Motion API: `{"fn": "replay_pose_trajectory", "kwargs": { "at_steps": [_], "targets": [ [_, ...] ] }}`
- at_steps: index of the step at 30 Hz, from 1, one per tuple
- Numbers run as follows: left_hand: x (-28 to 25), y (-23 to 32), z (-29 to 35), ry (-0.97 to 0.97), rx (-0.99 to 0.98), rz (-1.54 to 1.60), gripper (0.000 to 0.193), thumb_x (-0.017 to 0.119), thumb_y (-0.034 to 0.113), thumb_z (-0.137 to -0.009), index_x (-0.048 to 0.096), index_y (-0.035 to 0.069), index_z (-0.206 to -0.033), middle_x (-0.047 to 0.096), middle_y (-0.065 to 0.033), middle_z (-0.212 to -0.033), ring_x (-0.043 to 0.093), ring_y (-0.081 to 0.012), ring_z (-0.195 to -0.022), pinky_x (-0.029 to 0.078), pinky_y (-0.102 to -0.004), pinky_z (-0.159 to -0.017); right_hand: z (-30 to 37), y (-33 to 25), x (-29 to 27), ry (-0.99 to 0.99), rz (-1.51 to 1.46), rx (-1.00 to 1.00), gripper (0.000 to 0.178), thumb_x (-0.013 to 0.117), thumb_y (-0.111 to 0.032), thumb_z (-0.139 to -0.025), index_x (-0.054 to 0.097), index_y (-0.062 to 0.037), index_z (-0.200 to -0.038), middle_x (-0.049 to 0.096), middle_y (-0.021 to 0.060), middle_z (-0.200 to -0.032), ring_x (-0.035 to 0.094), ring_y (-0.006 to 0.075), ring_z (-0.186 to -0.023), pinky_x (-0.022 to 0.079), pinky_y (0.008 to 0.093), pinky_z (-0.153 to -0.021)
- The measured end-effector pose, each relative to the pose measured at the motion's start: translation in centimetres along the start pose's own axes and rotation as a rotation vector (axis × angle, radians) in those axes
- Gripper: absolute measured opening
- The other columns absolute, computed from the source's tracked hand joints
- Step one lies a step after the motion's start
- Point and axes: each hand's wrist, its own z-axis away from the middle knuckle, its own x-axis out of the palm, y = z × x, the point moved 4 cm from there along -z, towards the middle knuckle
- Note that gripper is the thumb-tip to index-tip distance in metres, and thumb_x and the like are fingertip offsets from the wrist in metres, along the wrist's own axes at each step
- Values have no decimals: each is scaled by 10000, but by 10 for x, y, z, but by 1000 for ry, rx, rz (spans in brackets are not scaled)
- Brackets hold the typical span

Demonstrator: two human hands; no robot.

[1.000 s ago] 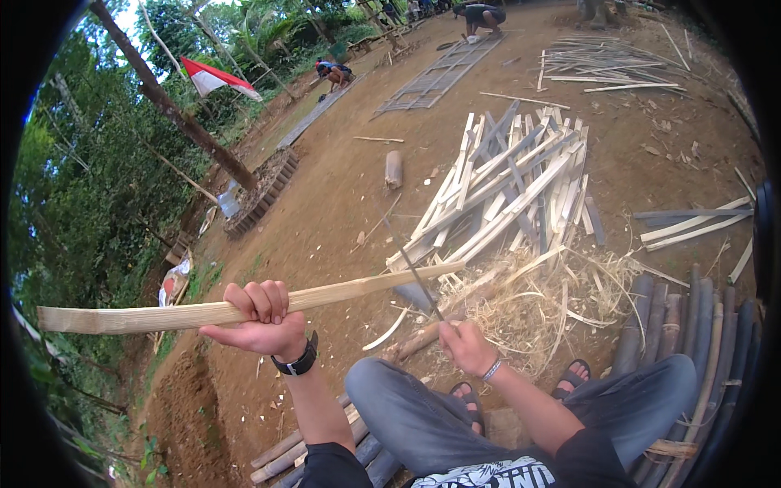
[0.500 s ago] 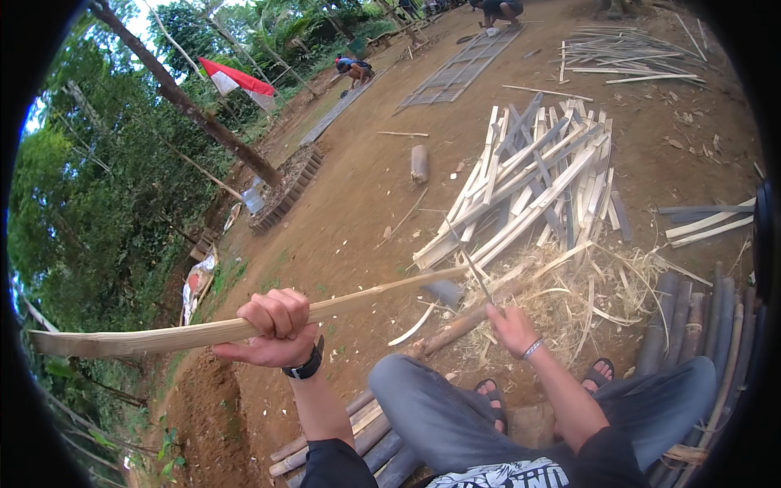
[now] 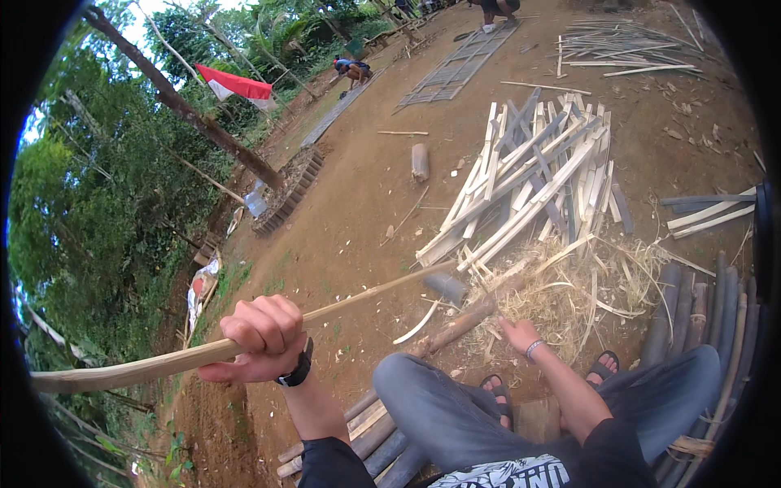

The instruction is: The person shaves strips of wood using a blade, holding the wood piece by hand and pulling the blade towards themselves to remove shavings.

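My left hand (image 3: 262,337) is closed around a long pale bamboo strip (image 3: 146,367). The strip runs from the left rim across to the near end of a pile of strips. In my right hand (image 3: 519,335), fingers closed, is a long thin-bladed knife (image 3: 486,288); its blade is blurred and angles up and left, close to the strip's far end. Below the blade lies a brown log (image 3: 460,329) on the ground. Curly pale shavings (image 3: 561,305) are heaped beyond and beside my right hand.
Pale and grey split strips (image 3: 537,175) are piled ahead. Dark bamboo poles (image 3: 700,313) lie at right, more poles (image 3: 378,443) beside my left knee. A short log section (image 3: 420,163) rests farther off. Two people crouch in the distance near slatted panels (image 3: 460,69).
My left hand has shifted slightly left and down with the bamboo strip, which has turned more edge-on. My right hand has moved a little right and down, lowering the knife toward the log.
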Motion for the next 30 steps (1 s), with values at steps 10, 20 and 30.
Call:
{"fn": "replay_pose_trajectory", "kwargs": {
  "at_steps": [10,20,30],
  "targets": [
    [-52,-33,55,467,1,-99,620,304,718,-872,232,163,-605,225,42,-434,159,-66,-354,115,-223,-342,31,-63,-53,124,-290,-289,396,675,-325,-776,595,36,-634,539,122,-521,508,230,-482,424,373,-510],
    [-42,-20,41,882,-14,-298,586,286,679,-903,227,173,-612,195,49,-448,160,-56,-339,123,-204,-324,4,-2,39,32,-90,-123,306,642,-262,-718,645,42,-752,629,241,-671,640,365,-663,495,415,-632],
    [-77,2,77,1024,51,-388,609,289,686,-897,203,170,-586,193,41,-455,163,-67,-363,134,-224,-344,-56,102,-25,421,-213,103,321,666,-277,-687,638,41,-659,620,243,-634,649,366,-650,502,431,-626]
  ]
}}
